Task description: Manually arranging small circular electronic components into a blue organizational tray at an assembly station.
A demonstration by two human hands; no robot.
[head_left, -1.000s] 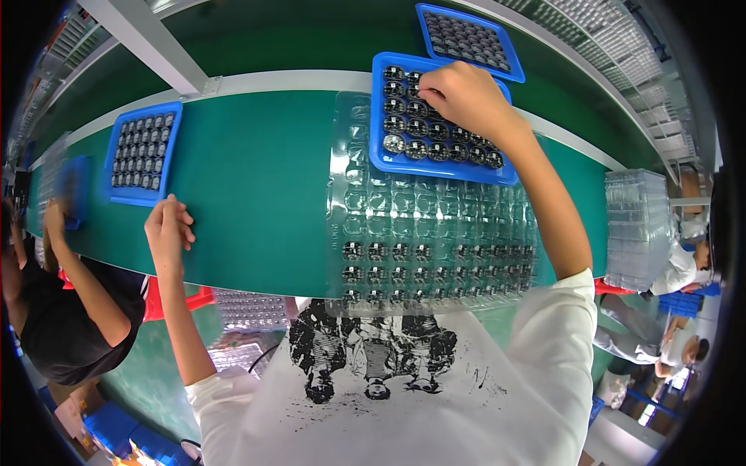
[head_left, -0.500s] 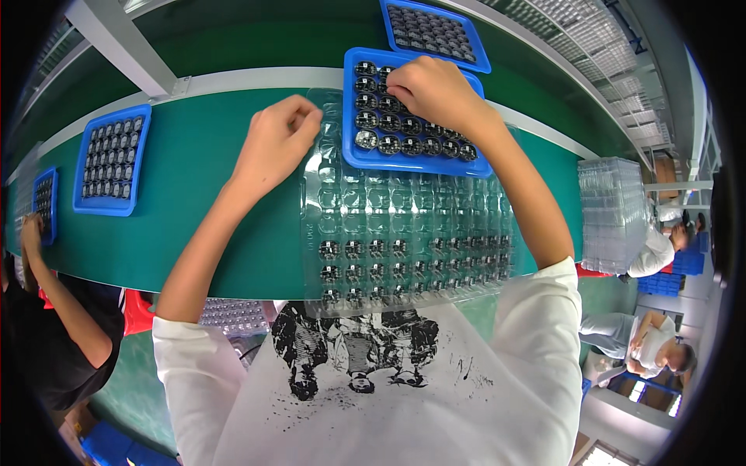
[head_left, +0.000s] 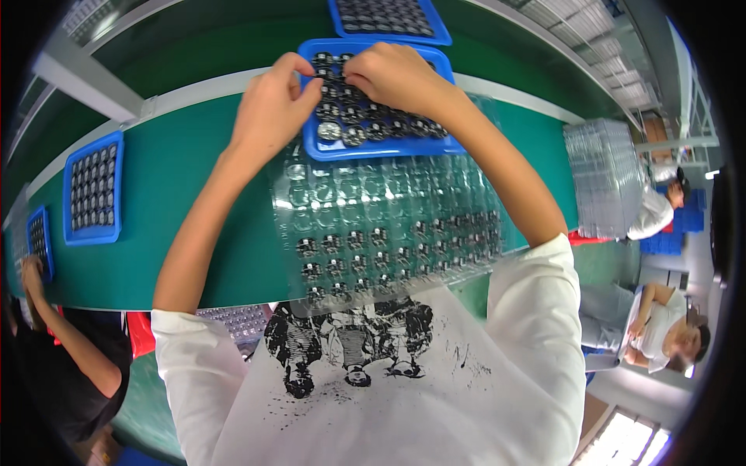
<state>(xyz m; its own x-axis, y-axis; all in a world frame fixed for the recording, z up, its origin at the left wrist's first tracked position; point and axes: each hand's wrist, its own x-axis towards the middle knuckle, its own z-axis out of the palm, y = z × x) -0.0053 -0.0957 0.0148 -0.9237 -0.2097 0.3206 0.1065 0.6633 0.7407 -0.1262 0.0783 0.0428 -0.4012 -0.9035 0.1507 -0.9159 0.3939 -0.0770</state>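
Observation:
A blue tray (head_left: 311, 147) with rows of small round black-and-silver parts (head_left: 376, 130) lies ahead of me, overlapping the far part of a clear plastic blister sheet (head_left: 291, 221). My left hand (head_left: 272, 109) is at the tray's left edge, thumb and forefinger apart around a gap close to the parts. Over the far rows, my right hand (head_left: 396, 78) has its fingertips pressed together down among the parts; whatever they grip is hidden. Similar parts (head_left: 356, 239) fill the near rows of the sheet, with a vacant pocket in the nearly filled row; its far rows hold none.
Another filled blue tray (head_left: 385, 19) sits beyond, and one more (head_left: 93, 233) is on the green bench to the left. A tall stack of clear sheets (head_left: 598, 179) stands at right. At far left a co-worker's hand (head_left: 31, 272) reaches near a small blue tray (head_left: 48, 248).
My left hand has come right and forward to the tray's left edge, its thumb and forefinger spreading. The right hand stays over the far rows. The whole view has shifted slightly.

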